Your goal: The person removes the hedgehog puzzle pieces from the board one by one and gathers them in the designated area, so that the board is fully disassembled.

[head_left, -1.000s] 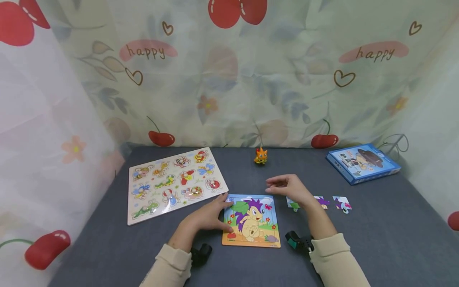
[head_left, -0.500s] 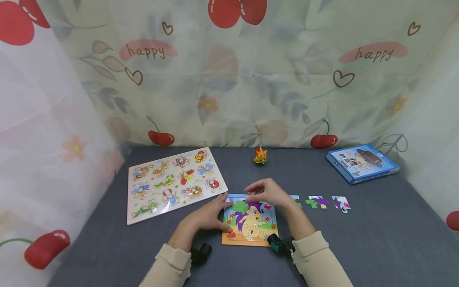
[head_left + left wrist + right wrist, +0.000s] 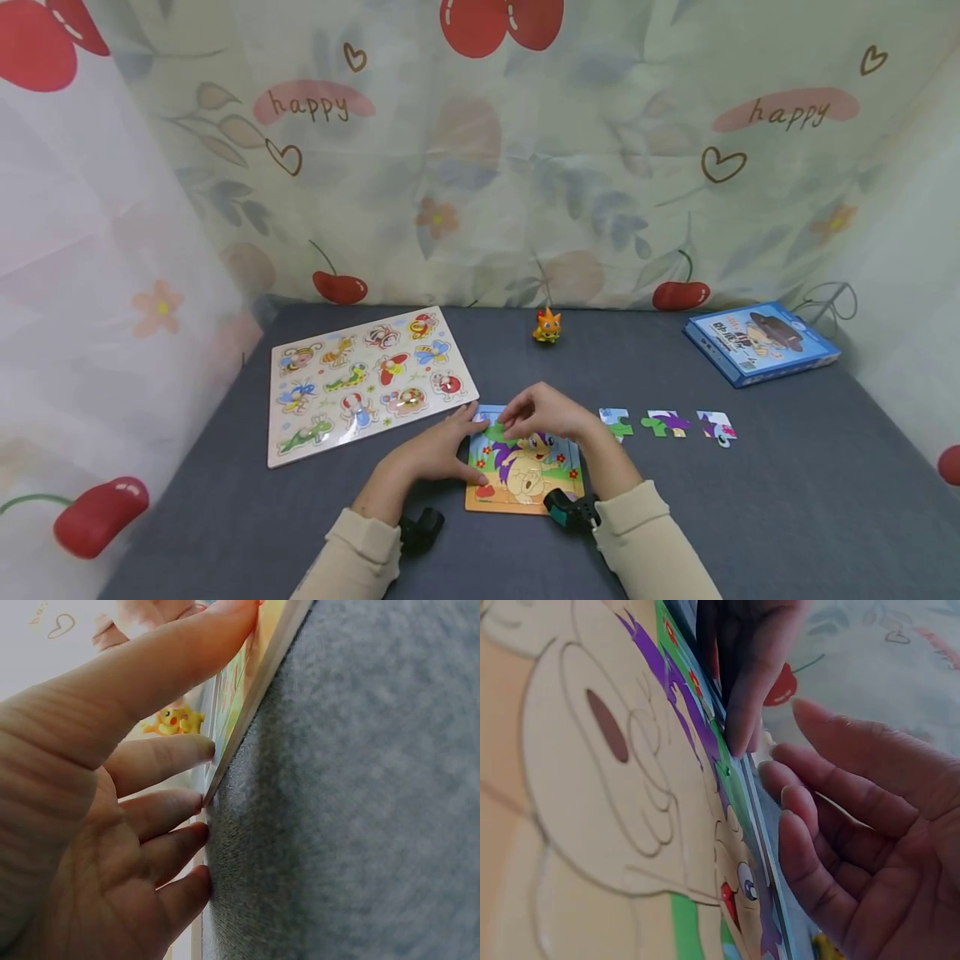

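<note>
A small jigsaw puzzle [image 3: 528,482] with a purple-haired hedgehog picture lies in its frame on the dark cloth. My left hand [image 3: 431,448] rests along its left side, thumb on the lower left part and fingertips near the upper left corner. In the left wrist view, the fingers of my left hand [image 3: 97,772] are spread and fairly straight at the board's edge. My right hand [image 3: 551,412] is over the puzzle's upper part, hiding some of it. The right wrist view shows the loosely bent fingers of my right hand [image 3: 855,817] with nothing visible between them.
Right of the puzzle lie three loose jigsaw pieces: a blue-green piece [image 3: 615,423], a green-purple piece [image 3: 669,423] and a whitish piece [image 3: 717,427]. A board of insect pictures [image 3: 367,385] lies left, an orange toy figure [image 3: 547,326] behind, a blue box [image 3: 761,343] at back right.
My right hand has moved left from beside the loose pieces to above the puzzle's upper left part. My left hand stays where it was.
</note>
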The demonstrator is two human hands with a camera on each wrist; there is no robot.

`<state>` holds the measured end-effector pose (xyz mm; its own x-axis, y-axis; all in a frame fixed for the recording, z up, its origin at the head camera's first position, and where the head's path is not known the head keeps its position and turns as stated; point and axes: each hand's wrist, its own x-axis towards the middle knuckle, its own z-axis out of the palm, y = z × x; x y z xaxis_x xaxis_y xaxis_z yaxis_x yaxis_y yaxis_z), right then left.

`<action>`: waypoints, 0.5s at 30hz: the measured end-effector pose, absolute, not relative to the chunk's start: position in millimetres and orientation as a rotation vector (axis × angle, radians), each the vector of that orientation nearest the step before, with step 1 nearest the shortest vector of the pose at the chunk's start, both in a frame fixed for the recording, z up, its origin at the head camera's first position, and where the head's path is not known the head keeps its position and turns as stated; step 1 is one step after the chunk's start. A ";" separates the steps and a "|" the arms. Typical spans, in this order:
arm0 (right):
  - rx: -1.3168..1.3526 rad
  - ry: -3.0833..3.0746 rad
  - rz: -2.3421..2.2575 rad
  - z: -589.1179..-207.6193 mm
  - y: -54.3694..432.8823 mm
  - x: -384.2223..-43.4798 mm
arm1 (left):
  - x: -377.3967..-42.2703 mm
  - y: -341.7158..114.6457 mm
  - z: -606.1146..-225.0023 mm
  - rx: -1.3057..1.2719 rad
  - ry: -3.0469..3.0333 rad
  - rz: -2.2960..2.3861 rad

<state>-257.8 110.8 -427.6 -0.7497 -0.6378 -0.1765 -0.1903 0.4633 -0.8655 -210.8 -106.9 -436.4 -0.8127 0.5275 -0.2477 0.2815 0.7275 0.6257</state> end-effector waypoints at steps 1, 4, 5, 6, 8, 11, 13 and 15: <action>-0.698 2.233 -1.217 -428.2 110.5 -257.9 | -210.8 -106.9 -436.3 0.621 2.519 0.818; -0.721 2.228 -1.176 -430.3 109.3 -257.8 | -210.5 -107.0 -435.7 0.626 2.518 0.823; -0.727 2.224 -1.171 -430.8 108.9 -257.5 | -210.5 -107.1 -435.7 0.628 2.518 0.825; -0.721 2.222 -1.169 -431.4 108.3 -257.2 | -210.5 -107.2 -435.7 0.631 2.517 0.827; -0.710 2.219 -1.163 -432.2 107.2 -256.2 | -210.8 -107.0 -435.7 0.633 2.516 0.828; -0.694 2.225 -1.156 -432.7 105.8 -254.6 | -211.1 -106.8 -435.6 0.633 2.514 0.829; -0.691 2.232 -1.145 -432.7 105.0 -253.6 | -210.9 -106.6 -435.5 0.633 2.513 0.830; -0.693 2.246 -1.133 -432.8 104.1 -253.0 | -210.3 -106.5 -435.5 0.636 2.513 0.833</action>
